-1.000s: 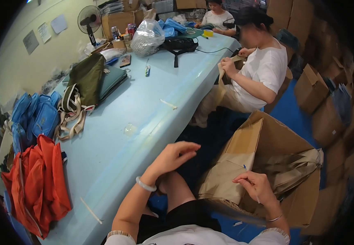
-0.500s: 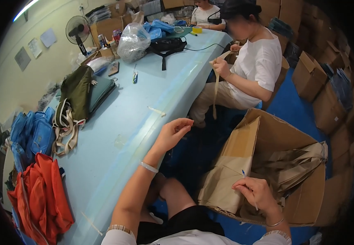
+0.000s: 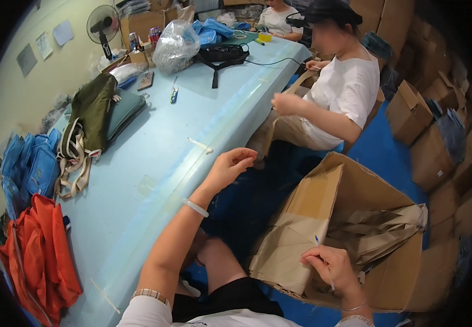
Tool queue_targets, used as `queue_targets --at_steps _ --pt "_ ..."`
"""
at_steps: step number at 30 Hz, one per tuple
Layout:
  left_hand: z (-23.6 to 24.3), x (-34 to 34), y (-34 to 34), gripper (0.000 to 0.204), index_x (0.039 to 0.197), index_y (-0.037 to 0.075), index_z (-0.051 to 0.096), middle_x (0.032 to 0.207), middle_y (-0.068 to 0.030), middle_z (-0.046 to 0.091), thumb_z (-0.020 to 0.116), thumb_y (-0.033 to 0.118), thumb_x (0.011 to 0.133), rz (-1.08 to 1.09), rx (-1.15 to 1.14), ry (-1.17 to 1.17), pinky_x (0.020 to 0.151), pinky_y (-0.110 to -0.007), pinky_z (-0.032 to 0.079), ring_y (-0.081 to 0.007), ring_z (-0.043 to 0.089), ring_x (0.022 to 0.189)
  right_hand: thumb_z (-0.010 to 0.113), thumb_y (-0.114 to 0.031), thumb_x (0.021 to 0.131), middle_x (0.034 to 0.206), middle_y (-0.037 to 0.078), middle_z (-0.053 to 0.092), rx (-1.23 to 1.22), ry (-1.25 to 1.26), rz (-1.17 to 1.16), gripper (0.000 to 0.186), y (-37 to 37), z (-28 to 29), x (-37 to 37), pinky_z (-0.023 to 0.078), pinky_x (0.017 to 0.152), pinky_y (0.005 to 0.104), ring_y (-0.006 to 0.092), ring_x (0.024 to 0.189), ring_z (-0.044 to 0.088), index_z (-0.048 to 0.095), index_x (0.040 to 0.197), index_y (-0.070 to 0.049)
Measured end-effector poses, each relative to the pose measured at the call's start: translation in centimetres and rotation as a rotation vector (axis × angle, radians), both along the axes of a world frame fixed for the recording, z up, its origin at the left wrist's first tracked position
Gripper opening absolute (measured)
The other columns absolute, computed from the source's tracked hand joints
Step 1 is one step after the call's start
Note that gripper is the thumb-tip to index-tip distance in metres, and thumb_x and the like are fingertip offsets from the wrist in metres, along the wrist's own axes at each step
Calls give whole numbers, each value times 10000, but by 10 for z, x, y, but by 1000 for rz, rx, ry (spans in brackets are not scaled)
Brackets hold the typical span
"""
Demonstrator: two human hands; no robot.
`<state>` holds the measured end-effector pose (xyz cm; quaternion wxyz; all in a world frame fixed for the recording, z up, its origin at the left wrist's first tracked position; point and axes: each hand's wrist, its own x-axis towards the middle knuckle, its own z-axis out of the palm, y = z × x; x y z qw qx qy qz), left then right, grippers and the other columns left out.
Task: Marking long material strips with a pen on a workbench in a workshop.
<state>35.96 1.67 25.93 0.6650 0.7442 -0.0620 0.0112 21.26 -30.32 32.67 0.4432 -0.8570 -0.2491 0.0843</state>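
Note:
My left hand (image 3: 231, 166) is raised over the table's near edge, with thumb and fingertips drawn together. Whatever sits between those fingertips, if anything, is too small to make out. Lower right, my right hand (image 3: 329, 267) holds a slim pen (image 3: 317, 241) with a blue tip pointing up and away. That hand hovers over a cardboard box (image 3: 380, 182). Folded beige cloth (image 3: 287, 253) drapes over the box's near left side, and more beige cloth (image 3: 385, 234) lies inside.
On the light blue table (image 3: 138, 229) lie red cloth (image 3: 42, 256), blue bags (image 3: 34, 163), an olive bag (image 3: 91, 106), a black bag (image 3: 222, 54) and small snips (image 3: 174, 94). A seated co-worker (image 3: 345, 87) handles a beige strip across the corner. Cartons (image 3: 418, 111) stack up at right.
The view has shifted slightly, so most things sit a little further left. Both my hands keep nearly the same pose. The co-worker's near hand has moved along the strip.

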Motion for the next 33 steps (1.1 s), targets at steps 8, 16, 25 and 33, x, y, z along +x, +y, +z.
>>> queue_targets --at_steps 8,16,25,33 --pt "-28 25 -13 328 1248 54 552 1064 -47 627 561 234 974 236 -170 -3 777 -256 493 -114 583 919 666 -60 868 795 99 707 -25 7 -11 64 -4 -4 1 545 644 270 196 732 706 673 905 -8" --pt "-29 78 -4 483 1060 53 641 890 -24 637 548 513 944 -159 -758 389 682 -300 501 -140 594 770 664 -60 871 790 94 708 -18 5 -6 57 -4 -7 1 543 641 268 192 720 706 673 900 -11" --pt "-29 48 26 215 1031 4 636 867 -17 638 567 193 958 -155 -420 379 615 -264 497 -104 587 704 657 -61 879 781 89 707 -4 40 32 58 -8 -7 5 545 637 263 183 714 707 667 910 -12" --pt "31 -24 41 301 1165 5 590 1061 -110 690 536 236 978 -62 -313 347 816 -279 522 -185 681 966 620 -21 893 811 93 722 65 187 -39 75 -11 3 9 528 675 236 132 762 696 681 916 16"
